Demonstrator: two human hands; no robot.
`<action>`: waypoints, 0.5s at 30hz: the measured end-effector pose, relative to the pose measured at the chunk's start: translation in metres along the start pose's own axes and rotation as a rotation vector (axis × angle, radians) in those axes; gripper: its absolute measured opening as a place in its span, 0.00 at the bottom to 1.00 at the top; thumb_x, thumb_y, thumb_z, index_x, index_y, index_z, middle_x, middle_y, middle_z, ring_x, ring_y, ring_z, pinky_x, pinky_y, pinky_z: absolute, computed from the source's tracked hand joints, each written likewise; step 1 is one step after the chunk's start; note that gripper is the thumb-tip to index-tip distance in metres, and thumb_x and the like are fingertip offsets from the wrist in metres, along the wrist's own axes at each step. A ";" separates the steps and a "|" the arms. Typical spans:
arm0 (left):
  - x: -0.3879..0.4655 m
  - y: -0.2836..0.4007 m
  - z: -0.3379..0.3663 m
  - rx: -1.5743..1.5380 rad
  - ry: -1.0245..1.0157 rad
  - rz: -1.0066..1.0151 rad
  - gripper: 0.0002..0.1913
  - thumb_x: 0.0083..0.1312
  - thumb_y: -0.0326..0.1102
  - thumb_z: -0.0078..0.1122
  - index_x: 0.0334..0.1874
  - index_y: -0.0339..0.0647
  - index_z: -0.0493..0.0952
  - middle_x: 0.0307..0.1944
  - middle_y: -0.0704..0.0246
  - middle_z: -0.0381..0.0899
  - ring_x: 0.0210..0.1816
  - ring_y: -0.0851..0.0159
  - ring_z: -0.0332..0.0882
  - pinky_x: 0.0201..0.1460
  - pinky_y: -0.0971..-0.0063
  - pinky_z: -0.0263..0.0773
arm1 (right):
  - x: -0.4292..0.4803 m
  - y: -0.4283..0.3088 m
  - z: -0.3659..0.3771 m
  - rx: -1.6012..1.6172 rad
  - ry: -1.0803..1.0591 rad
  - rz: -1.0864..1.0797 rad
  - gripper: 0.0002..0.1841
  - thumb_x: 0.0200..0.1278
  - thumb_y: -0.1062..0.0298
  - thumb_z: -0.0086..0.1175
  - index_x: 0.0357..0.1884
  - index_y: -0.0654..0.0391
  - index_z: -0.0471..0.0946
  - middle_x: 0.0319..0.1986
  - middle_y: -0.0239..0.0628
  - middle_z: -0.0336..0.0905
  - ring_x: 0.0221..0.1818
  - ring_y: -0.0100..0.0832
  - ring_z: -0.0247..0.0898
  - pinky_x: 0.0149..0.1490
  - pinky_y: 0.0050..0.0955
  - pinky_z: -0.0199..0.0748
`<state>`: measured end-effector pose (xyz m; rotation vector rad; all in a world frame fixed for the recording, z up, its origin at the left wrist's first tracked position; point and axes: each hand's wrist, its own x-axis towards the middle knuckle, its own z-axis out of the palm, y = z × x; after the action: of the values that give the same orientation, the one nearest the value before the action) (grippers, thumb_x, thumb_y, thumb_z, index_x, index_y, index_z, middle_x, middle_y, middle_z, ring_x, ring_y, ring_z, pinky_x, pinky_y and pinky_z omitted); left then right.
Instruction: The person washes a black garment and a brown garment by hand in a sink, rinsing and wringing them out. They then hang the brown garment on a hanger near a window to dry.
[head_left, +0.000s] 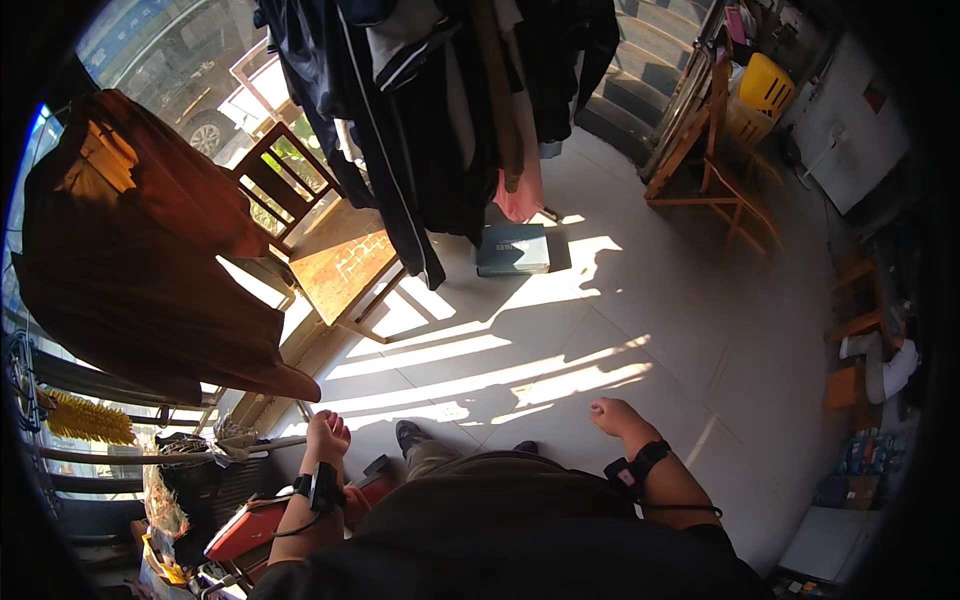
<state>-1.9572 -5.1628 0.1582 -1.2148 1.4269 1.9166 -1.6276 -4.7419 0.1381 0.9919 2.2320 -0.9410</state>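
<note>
My left hand (328, 436) is raised at the lower left with its fingers curled; nothing shows in it. Close to it hangs the lower corner of a brown garment (150, 300). Over the tiled floor, my right hand (613, 416) is loosely curled, and no object shows in it. Both wrists wear black straps with small devices. Farther forward hang dark jackets and trousers (405, 135), with a pink cloth (520, 191) among them. A grey-green box (512, 250) lies on the floor below these clothes.
A wooden chair (341, 262) stands at the left by the window. Folding wooden furniture (712, 199) and a yellow plastic basket (765, 86) are at the upper right, near stairs (645, 67). A broom handle (172, 456), a yellow duster (88, 418) and a red object (244, 529) are at lower left.
</note>
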 end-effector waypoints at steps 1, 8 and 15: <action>-0.007 -0.015 0.019 0.007 0.019 -0.034 0.05 0.56 0.33 0.49 0.33 0.45 0.67 0.28 0.77 0.70 0.29 0.72 0.67 0.31 0.78 0.62 | -0.012 0.022 -0.007 0.014 0.051 0.045 0.20 0.55 0.57 0.50 0.47 0.56 0.72 0.42 0.45 0.75 0.46 0.43 0.71 0.49 0.36 0.69; -0.003 -0.107 0.128 0.275 -0.007 -0.175 0.11 0.60 0.35 0.47 0.45 0.45 0.68 0.37 0.71 0.72 0.38 0.67 0.70 0.36 0.73 0.67 | -0.074 0.141 -0.041 0.255 0.175 0.196 0.20 0.54 0.58 0.50 0.46 0.58 0.72 0.40 0.45 0.76 0.43 0.44 0.72 0.47 0.35 0.69; 0.007 -0.180 0.217 0.764 -0.095 -0.067 0.05 0.61 0.35 0.42 0.28 0.46 0.63 0.21 0.74 0.62 0.19 0.71 0.60 0.14 0.78 0.56 | -0.075 0.241 -0.042 0.326 0.185 0.278 0.21 0.53 0.55 0.50 0.46 0.59 0.72 0.40 0.46 0.76 0.44 0.44 0.71 0.49 0.36 0.68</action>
<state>-1.9031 -4.8989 0.0746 -0.7709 1.7886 1.1634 -1.4015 -4.6234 0.1233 1.5481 2.0462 -1.1444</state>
